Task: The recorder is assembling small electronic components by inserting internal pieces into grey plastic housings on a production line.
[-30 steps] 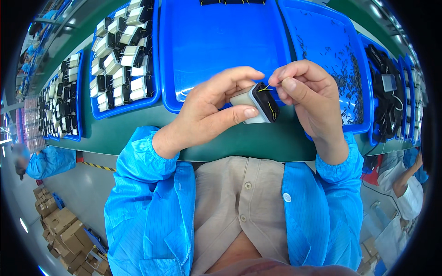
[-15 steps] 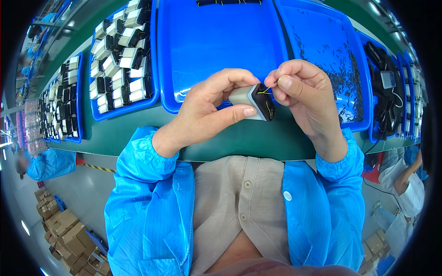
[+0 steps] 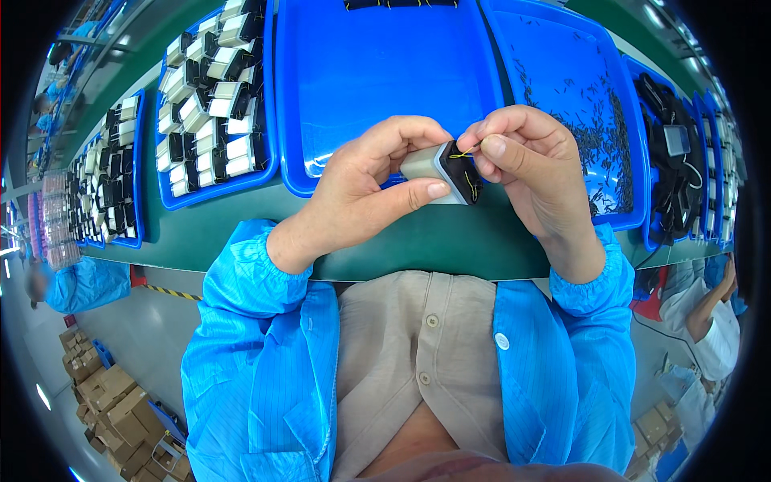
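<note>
My left hand [image 3: 376,173] grips a small box-shaped unit [image 3: 426,165], pale beige with a grey rim and a black end facing right. The thumb lies along its near side and the fingers hold its far side. Thin yellow wires [image 3: 463,154] come out of the black end. At that end, my right hand [image 3: 526,153] is closed in a pinch on a yellow wire, thumb against forefinger. Whether anything else sits between those fingertips is too small to tell.
A blue tray [image 3: 385,88] lies ahead, with several black units at its far edge. Left of it, another blue tray [image 3: 273,136] bears rows of similar units. At right, a blue tray [image 3: 546,48] holds many small black pieces. The green table [image 3: 385,249] has its edge near me.
The unit has tilted slightly in my left hand, its black end showing a little more. My right hand keeps its pinch, nearly in the same place.
</note>
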The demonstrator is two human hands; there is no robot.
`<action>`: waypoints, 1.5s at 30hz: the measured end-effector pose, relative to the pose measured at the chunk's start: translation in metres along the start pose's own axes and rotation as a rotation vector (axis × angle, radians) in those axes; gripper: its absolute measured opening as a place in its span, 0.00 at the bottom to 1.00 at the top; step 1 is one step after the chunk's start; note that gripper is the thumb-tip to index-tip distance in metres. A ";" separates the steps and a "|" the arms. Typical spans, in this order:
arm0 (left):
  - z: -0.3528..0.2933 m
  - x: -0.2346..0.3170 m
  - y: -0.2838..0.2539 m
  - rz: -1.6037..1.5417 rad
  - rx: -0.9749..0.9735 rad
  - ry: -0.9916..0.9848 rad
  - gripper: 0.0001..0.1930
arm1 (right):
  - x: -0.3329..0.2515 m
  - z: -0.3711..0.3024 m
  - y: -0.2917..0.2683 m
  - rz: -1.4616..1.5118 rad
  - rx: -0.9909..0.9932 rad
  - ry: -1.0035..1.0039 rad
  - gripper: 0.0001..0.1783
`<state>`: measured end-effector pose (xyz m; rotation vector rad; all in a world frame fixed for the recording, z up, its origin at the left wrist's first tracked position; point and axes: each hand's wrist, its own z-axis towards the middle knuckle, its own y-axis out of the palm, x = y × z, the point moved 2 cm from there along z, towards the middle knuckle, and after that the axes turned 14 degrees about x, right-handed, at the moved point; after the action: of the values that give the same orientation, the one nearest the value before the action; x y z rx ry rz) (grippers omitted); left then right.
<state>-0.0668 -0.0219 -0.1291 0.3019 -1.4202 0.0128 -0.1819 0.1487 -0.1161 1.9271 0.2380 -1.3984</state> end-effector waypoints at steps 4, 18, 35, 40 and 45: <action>0.001 -0.001 0.000 0.003 0.003 0.001 0.22 | 0.001 0.000 0.000 -0.007 -0.004 -0.007 0.05; 0.001 -0.003 0.001 0.061 0.058 0.047 0.20 | 0.002 -0.005 0.008 -0.403 -0.003 -0.421 0.05; 0.004 0.001 0.000 0.706 0.293 0.759 0.22 | 0.002 -0.011 0.016 -0.668 -0.047 -0.522 0.04; 0.005 0.000 0.000 0.754 0.300 0.850 0.23 | 0.005 -0.008 0.013 -0.684 -0.071 -0.565 0.04; 0.008 0.004 0.000 0.763 0.275 0.884 0.21 | 0.006 -0.006 0.013 -0.679 -0.058 -0.542 0.05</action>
<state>-0.0739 -0.0243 -0.1246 -0.0522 -0.5727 0.8686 -0.1676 0.1420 -0.1151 1.3881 0.6983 -2.2601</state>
